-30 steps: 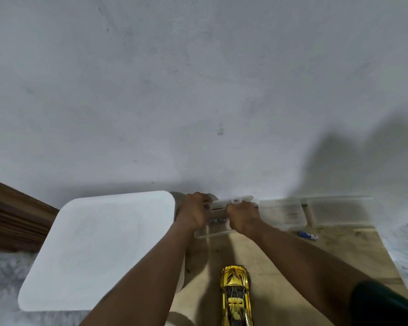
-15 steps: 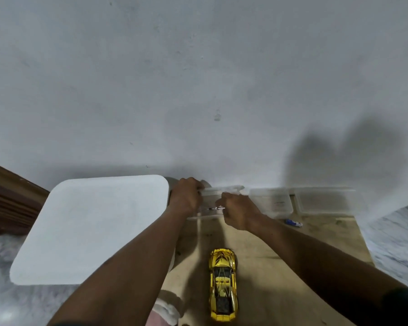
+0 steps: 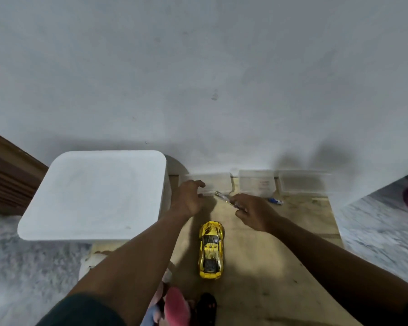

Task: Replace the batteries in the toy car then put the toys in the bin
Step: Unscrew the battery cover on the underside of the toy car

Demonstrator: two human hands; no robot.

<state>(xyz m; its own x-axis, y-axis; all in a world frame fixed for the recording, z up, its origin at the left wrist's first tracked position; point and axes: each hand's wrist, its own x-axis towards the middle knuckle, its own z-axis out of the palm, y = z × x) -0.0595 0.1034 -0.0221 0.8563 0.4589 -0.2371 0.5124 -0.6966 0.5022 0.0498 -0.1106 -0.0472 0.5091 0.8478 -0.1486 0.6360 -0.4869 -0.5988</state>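
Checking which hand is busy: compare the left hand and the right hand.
The right hand pinches a clear-handled screwdriver; the left hand holds nothing. The left hand rests open at the leftmost clear container; the right hand hovers apart from it. Both reach forward beyond the yellow toy car.

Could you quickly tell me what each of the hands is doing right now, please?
Left hand: open, fingers spread at the clear box, holding nothing.
Right hand: closed on a screwdriver.

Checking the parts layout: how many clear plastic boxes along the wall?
3, in a row at the wall's base: left box at the left hand, middle box, right box. No others visible; the arms might hide some.
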